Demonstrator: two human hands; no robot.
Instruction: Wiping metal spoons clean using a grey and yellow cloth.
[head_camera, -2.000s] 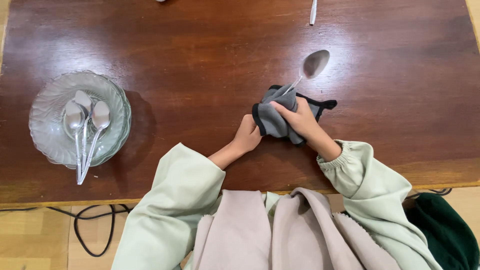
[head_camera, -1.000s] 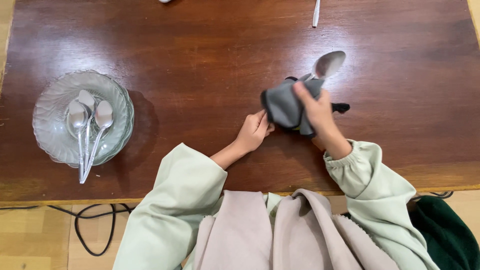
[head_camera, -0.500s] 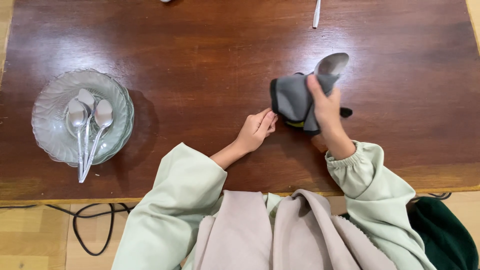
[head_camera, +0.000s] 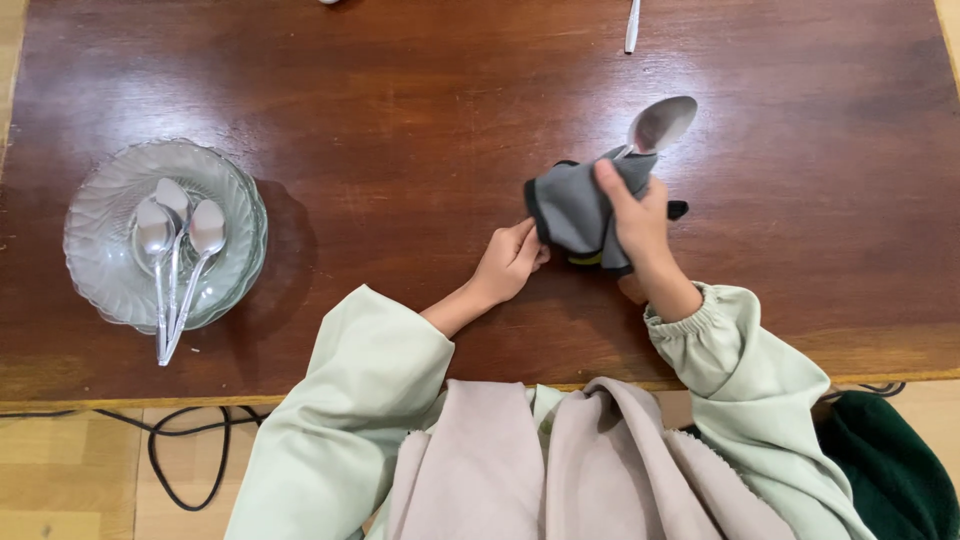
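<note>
My right hand (head_camera: 637, 222) grips a grey cloth with black trim (head_camera: 573, 208), wrapped around the handle of a metal spoon (head_camera: 658, 125). The spoon's bowl sticks out above the cloth, pointing to the far right. My left hand (head_camera: 510, 263) is closed just below the cloth's left edge, at the hidden end of the spoon's handle; whether it grips the handle I cannot tell. Both hands hover over the dark wooden table (head_camera: 420, 120).
A clear glass dish (head_camera: 100, 255) at the left holds three spoons (head_camera: 175, 250), handles jutting over its near rim. A white utensil handle (head_camera: 630, 25) lies at the far edge. Black cable (head_camera: 180, 450) runs on the floor; a dark green object (head_camera: 890, 460) sits lower right.
My right hand slid the cloth up the spoon toward its bowl, then back down slightly. My left hand stayed at the handle's near end. The dish and its spoons have not moved.
</note>
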